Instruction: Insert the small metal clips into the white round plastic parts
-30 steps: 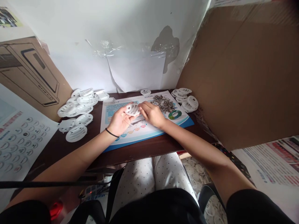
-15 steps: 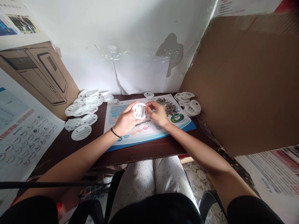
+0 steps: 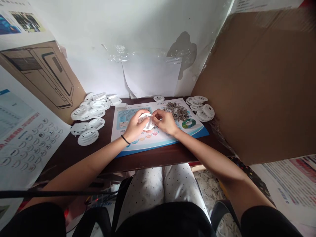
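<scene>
From the head camera, a white slotted plastic disc (image 3: 148,123) sits tilted between the person's hands, above a blue-edged printed paper mat (image 3: 128,115) on a dark brown wooden table (image 3: 148,161). The left hand (image 3: 134,126), with a thin black wristband (image 3: 125,139), cups the disc from below and the side in a close, curled hold. The right hand (image 3: 166,122) meets it in a narrow pinch, its fingertips (image 3: 155,115) closed at the rim. The step in hand appears to be turning or working this one disc with both hands; the fingers hide part of it, so any fine detail there cannot be told. With both hands committed, the next move seems to call for a steady hold on the rim. A heap of grey-brown granules (image 3: 176,111) lies on the mat just beyond the right hand, while loose white slotted discs (image 3: 88,137) lie to the left and a cluster of white discs (image 3: 201,107) to the right.
</scene>
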A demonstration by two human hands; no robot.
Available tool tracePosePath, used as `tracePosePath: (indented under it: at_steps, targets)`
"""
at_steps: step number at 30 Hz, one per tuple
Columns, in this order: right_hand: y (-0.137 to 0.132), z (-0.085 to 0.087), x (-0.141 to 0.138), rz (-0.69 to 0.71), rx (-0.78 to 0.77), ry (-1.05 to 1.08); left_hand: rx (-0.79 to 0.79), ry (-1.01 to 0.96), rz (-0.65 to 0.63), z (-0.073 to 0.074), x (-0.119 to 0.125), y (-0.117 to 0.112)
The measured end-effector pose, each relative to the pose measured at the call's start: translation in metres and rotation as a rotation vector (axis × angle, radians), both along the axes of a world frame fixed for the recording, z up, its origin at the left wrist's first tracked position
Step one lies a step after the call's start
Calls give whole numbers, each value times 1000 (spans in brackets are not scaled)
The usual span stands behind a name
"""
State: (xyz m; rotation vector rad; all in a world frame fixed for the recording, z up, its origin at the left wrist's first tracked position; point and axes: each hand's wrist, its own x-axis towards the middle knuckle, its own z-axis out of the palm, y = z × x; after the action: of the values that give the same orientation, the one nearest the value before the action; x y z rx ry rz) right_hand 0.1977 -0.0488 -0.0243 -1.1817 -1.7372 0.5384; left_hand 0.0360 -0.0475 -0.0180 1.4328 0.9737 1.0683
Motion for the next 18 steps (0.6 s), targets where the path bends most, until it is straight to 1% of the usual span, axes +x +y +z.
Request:
tracePosePath:
  at_steps: [3,8,13,18]
  targets:
    - [-1,2,-1,20,7,-33,65,57,34,-1,0,-1]
    - [-2,4,1,27,8,-56,99,120,10,0,-1,1]
    - [-1,2,2,38,9,-75,167,169,4,2,-2,0]
    - [2,3,6,44,16,-144,136,189,-21,3,-3,-1]
